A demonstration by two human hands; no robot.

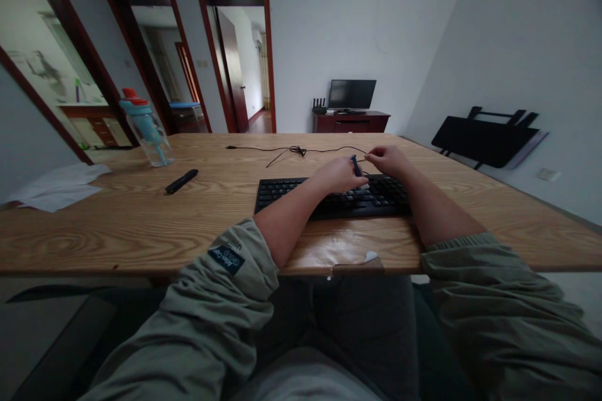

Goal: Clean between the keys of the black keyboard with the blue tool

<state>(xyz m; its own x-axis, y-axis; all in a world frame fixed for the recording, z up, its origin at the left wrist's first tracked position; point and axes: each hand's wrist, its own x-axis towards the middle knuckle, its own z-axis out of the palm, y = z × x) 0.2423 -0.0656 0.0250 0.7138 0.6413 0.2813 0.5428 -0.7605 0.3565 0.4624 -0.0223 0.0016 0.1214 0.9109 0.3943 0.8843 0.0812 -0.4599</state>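
In the head view, one black keyboard (345, 205) lies flat on the one wooden table (211, 232), in front of the person and partly covered by the two hands. The left hand (337, 175) is over it, the fingers curled around one small blue brush-like thing (356, 166) whose frayed end points up; what it is exactly is too small to tell. The right hand (391, 160) is above the keyboard's far edge, thumb and fingers seemingly pinched on one thin black cable (297, 150), which stretches leftward across the table and has a single bunched tangle partway along.

The keyboard should be light and stiff, best taken by its two short ends, clear of the keys. The cable looks soft and bendy, so a fingertip pinch suits it; tugging hard at the tangle could tighten it. The brush-like thing is probably very light, easily held by its narrow body.

Toward the left of the table are one clear bottle (147, 131) with a red top, one black pen-like thing (182, 182), and crumpled white paper (61, 188); how many sheets, I cannot tell.
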